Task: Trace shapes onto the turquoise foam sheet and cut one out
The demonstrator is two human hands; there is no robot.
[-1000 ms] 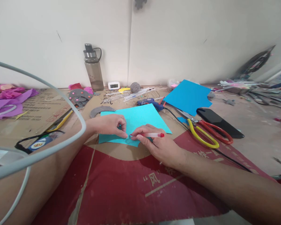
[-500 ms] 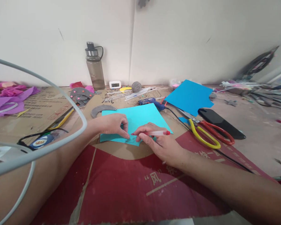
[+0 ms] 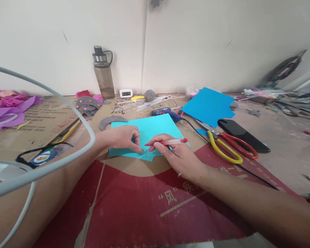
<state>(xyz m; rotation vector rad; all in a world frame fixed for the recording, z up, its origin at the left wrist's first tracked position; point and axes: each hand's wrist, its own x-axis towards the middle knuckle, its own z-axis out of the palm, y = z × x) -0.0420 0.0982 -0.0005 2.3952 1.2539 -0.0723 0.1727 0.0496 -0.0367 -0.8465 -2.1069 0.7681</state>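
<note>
A sheet of turquoise paper [image 3: 155, 125] with a notched lower edge lies before me on the cardboard. Curved pencil-like lines show near its lower edge. My right hand [image 3: 174, 151] holds a red-capped pen [image 3: 172, 141] with a pale barrel, its tip close to the paper by the lines. My left hand [image 3: 125, 137] rests on the paper's left part, fingers curled and thumb pressed down beside the drawn lines. Whatever lies under its fingertips is hidden. Just behind the left hand is a grey crescent piece [image 3: 111, 121].
Scissors [image 3: 226, 146] with yellow and red handles, a black phone [image 3: 244, 136] and a blue sheet [image 3: 209, 105] lie right. Behind stand a glue gun [image 3: 166, 111], a bottle [image 3: 103, 75] and a small clock [image 3: 126, 93]. A white cable-like loop [image 3: 92, 137] crosses the left foreground.
The pen and my right hand have shifted slightly, with the pen tip a little higher on the paper, uncovering more of the drawn line. My left hand stays in nearly the same place.
</note>
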